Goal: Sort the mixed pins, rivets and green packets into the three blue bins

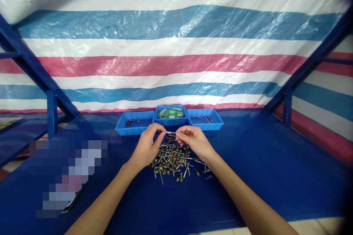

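Observation:
Between my left hand (149, 142) and my right hand (195, 140) a thin silvery blind rivet (170, 132) is held level, pinched at both ends by the fingertips. Both hands are closed, above the far side of a loose pile (172, 159) on the blue table. Mixed in that pile are silvery pin-like blind rivets and brass-coloured screws with wide heads. A few strays, such as a screw (197, 172), lie at its right edge near my right forearm.
Three blue bins stand behind the pile. The left bin (135, 131) holds several dark screws, the middle bin (171, 121) a green packet (171, 113), the right bin (206, 127) several rivets. A blurred-out flat object (73, 178) lies left. Blue frame bars and striped sheeting enclose the table.

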`<state>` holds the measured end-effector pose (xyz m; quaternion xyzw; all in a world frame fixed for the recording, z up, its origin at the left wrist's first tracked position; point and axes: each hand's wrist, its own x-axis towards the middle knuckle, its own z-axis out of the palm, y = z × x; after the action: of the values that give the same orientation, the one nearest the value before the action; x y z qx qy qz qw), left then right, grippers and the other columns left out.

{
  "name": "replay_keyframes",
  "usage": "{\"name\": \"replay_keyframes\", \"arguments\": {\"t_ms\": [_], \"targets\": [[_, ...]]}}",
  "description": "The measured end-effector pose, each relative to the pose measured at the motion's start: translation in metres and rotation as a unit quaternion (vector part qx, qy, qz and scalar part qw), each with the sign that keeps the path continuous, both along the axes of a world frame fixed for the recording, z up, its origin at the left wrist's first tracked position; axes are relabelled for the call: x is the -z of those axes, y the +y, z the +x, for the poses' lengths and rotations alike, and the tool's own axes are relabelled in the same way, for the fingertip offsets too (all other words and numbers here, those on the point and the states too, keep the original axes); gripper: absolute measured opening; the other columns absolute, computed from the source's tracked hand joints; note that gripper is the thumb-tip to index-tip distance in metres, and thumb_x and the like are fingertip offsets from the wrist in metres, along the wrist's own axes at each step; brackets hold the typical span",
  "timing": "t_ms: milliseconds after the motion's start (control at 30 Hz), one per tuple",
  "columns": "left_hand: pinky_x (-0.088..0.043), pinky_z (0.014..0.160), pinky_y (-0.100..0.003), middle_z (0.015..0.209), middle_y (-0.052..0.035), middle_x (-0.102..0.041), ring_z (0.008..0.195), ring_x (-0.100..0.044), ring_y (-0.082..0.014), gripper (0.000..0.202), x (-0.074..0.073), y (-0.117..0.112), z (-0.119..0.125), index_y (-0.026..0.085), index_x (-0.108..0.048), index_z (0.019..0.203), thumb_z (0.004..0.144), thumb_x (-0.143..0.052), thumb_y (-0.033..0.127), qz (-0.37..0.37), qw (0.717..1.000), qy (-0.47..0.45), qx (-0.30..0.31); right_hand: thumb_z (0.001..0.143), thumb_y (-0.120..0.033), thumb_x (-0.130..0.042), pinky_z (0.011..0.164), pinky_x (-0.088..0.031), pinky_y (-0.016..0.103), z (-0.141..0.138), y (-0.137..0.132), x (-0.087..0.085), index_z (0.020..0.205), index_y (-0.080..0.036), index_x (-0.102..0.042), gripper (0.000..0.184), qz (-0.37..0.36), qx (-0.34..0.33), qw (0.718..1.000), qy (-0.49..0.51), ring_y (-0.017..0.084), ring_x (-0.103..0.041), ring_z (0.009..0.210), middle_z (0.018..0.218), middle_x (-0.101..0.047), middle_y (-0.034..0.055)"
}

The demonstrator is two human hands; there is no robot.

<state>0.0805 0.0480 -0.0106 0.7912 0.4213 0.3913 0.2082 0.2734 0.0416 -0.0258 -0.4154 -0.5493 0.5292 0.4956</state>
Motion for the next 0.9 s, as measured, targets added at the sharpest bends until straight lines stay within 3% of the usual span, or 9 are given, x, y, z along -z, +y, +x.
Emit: {"name": "replay_keyframes", "arguments": {"t_ms": [133, 267, 367, 567, 733, 900], "targets": [[-0.042, 0.074, -0.028, 0.088, -0.0026, -0.06, 0.081, -0.055, -0.017, 0.013, 0.0, -0.001, 0.0, 0.02, -0.056, 0.09, 0.094, -0.045, 0.025, 0.0, 1.0, 0.011, 0.001, 0.082, -0.033, -0.066, 0.062, -0.053, 0.028, -0.001, -0.003, -0.002, 0.081, -0.019, -0.067, 0.014, 0.161, 0.095, 0.978, -0.092, 0.016, -0.063, 0.071, 0.081, -0.067, 0.0047], [-0.043, 0.073, -0.028, 0.09, -0.0029, -0.061, 0.079, -0.055, -0.0165, 0.014, 0.001, -0.001, 0.0, 0.019, -0.056, 0.091, 0.094, -0.045, 0.025, -0.007, 1.0, 0.0, 0.005, 0.088, -0.023, -0.059, 0.074, -0.055, 0.032, -0.001, -0.009, -0.004, 0.089, -0.022, -0.07, 0.011, 0.348, 0.163, 0.898, -0.213, 0.019, -0.063, 0.091, 0.107, -0.063, 0.0084], [-0.043, 0.073, -0.028, 0.09, -0.0027, -0.061, 0.077, -0.055, -0.0159, 0.014, 0.002, 0.0, 0.0, 0.02, -0.056, 0.091, 0.095, -0.045, 0.027, -0.02, 1.0, -0.015, 0.007, 0.088, -0.018, -0.059, 0.073, -0.056, 0.034, 0.001, -0.011, -0.003, 0.095, -0.024, -0.071, 0.015, 0.423, 0.187, 0.849, -0.257, 0.023, -0.06, 0.101, 0.111, -0.062, 0.0089], [-0.044, 0.076, -0.028, 0.093, -0.0033, -0.062, 0.08, -0.056, -0.0165, 0.015, 0.004, -0.001, 0.002, 0.02, -0.057, 0.092, 0.094, -0.046, 0.03, -0.031, 0.999, -0.034, 0.017, 0.087, -0.013, -0.061, 0.07, -0.056, 0.034, 0.005, -0.012, -0.005, 0.1, -0.025, -0.071, 0.02, 0.471, 0.191, 0.813, -0.283, 0.022, -0.06, 0.097, 0.108, -0.065, 0.0079], [-0.045, 0.075, -0.028, 0.092, -0.0035, -0.062, 0.08, -0.056, -0.0168, 0.016, 0.004, -0.002, 0.003, 0.02, -0.057, 0.092, 0.094, -0.046, 0.031, -0.03, 0.999, -0.033, 0.013, 0.088, -0.015, -0.06, 0.08, -0.054, 0.041, 0.006, -0.012, -0.008, 0.102, -0.026, -0.07, 0.021, 0.477, 0.178, 0.807, -0.299, 0.022, -0.06, 0.089, 0.095, -0.071, 0.0046], [-0.044, 0.075, -0.028, 0.091, -0.0026, -0.061, 0.078, -0.056, -0.0159, 0.014, 0.002, -0.002, 0.002, 0.02, -0.057, 0.092, 0.094, -0.047, 0.03, -0.023, 0.999, -0.033, 0.013, 0.088, -0.015, -0.059, 0.08, -0.054, 0.039, 0.007, -0.011, -0.008, 0.101, -0.024, -0.071, 0.02, 0.471, 0.175, 0.806, -0.314, 0.022, -0.058, 0.085, 0.09, -0.073, 0.0029]]}}
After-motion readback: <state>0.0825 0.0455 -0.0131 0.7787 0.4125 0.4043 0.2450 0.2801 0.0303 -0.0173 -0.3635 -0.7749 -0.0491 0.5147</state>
